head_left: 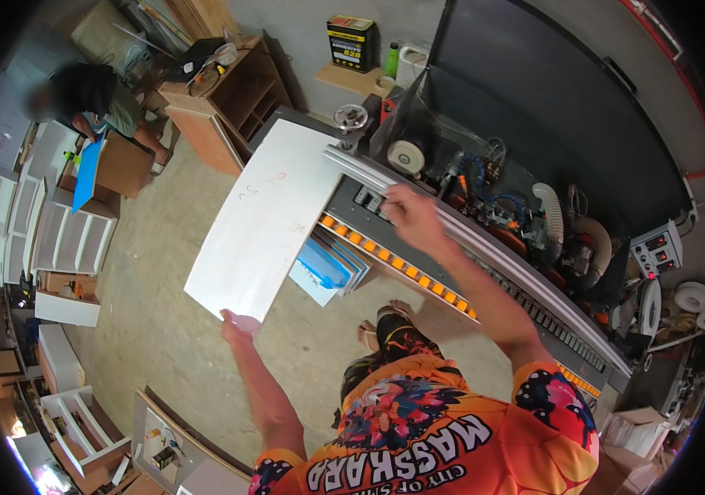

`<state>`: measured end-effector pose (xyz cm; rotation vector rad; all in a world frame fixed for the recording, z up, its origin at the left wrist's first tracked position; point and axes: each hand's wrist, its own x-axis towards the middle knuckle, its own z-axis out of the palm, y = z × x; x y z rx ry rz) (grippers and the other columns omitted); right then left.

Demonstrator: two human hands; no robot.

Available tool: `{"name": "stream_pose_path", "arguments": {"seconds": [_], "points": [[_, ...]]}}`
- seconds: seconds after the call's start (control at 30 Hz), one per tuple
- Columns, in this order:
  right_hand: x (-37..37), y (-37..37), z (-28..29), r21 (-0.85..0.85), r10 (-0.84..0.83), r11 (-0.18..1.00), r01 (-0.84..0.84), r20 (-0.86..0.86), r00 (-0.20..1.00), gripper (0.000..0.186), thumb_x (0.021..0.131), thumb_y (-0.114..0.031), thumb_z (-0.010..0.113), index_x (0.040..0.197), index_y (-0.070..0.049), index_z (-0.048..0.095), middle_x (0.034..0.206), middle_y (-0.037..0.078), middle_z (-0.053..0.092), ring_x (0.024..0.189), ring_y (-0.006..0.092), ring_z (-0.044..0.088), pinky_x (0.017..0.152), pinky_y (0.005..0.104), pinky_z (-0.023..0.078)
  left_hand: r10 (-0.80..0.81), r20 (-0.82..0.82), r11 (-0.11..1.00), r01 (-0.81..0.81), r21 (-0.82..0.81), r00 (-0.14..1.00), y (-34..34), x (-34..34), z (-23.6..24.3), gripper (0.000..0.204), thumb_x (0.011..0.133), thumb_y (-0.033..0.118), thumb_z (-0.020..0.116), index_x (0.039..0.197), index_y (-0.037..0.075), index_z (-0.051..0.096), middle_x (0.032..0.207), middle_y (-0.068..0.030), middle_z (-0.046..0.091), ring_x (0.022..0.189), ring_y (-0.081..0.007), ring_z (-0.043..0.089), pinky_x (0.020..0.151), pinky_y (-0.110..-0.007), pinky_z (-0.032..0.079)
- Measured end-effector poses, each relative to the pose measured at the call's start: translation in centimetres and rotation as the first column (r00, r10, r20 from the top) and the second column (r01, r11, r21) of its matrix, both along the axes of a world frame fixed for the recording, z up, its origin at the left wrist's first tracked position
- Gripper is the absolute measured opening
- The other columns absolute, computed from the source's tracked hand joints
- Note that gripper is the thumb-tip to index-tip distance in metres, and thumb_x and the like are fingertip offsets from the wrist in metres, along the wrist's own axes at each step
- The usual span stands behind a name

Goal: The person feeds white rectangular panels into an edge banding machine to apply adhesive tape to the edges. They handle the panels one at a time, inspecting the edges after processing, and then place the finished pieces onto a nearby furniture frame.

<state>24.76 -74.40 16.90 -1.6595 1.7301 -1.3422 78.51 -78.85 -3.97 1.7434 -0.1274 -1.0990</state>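
A long white board (262, 214) extends from the metal edge banding machine (493, 198) toward the lower left, its far part lying on the machine. My left hand (238, 328) grips the board's near-left end, thumb on top. My right hand (410, 216), fingers curled, is at the silver rail (460, 227) along the machine's front; whatever its fingertips hold is unclear. Below that rail runs a row of orange rollers (394, 260). Under the board's right side, blue-and-white panels (324, 272) stand beneath the machine.
Another person (109, 107) bends over a cardboard piece with a blue sheet (88, 173) at upper left. A wooden cabinet (237, 99) stands behind the board. White shelf units (80, 239) line the left. A bench (158, 445) sits at lower left; a control box (658, 252) is at right.
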Motion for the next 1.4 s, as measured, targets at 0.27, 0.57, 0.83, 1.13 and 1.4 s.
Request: {"name": "stream_pose_path", "arguments": {"seconds": [0.27,0.57,0.83,1.13,1.4], "points": [[13.7,-24.1,-9.7,0.296,-0.084,0.929,0.223,-0.419,0.904,0.09,0.095,-0.044,0.066,0.159,0.002,0.024,0.148,0.043,0.039,0.14,0.0535,0.04,0.118,0.0563,0.032,0.067,-0.156,0.997,-0.071,-0.021,0.985,1.4,1.6,0.7,0.054,0.106,0.037,0.058,0.133,-0.01,0.054,0.133,-0.0192,0.062,0.121,-0.0355,0.062,0.101,-0.052,0.053],[12.8,-36.3,-14.9,0.392,-0.206,0.709,0.586,-0.68,0.704,0.097,0.095,-0.056,0.056,0.159,0.007,0.02,0.145,0.034,0.049,0.138,0.0478,0.044,0.121,0.0612,0.023,0.155,-0.217,0.981,-0.176,-0.083,0.964,3.2,2.3,0.3,0.039,0.105,0.024,0.056,0.126,-0.008,0.06,0.118,-0.0133,0.066,0.108,-0.0279,0.065,0.092,-0.041,0.054],[9.7,-39.6,-15.8,0.218,-0.233,0.806,0.55,-0.736,0.635,0.064,0.094,-0.055,0.062,0.132,-0.004,0.058,0.122,0.023,0.068,0.116,0.0417,0.065,0.1,0.0559,0.05,0.172,0.068,0.981,-0.164,-0.109,0.983,2.6,2.1,1.6,0.022,0.102,0.015,0.059,0.089,-0.001,0.065,0.081,-0.0006,0.06,0.074,-0.0101,0.052,0.065,-0.029,0.043],[11.6,-40.8,-10.4,0.462,-0.322,0.806,0.369,-0.18,0.929,0.056,0.102,-0.044,0.061,0.125,0.007,0.065,0.123,0.021,0.069,0.114,0.0339,0.066,0.103,0.0434,0.048,0.415,-0.265,0.845,-0.477,-0.244,0.87,-0.6,6.5,3.3,0.026,0.105,0.018,0.06,0.083,0.005,0.058,0.083,0.0021,0.054,0.079,-0.0091,0.047,0.072,-0.028,0.042],[33.0,-46.1,4.6,0.424,0.162,0.855,-0.298,0.328,0.931,0.038,0.099,-0.033,0.07,0.123,-0.003,0.069,0.113,0.009,0.071,0.106,0.0175,0.062,0.094,0.0337,0.049,0.105,0.006,0.905,-0.093,-0.416,0.994,-7.1,26.3,5.4,0.053,0.112,0.041,0.032,0.143,0.002,0.05,0.137,-0.0163,0.062,0.12,-0.033,0.065,0.098,-0.048,0.06]]}}
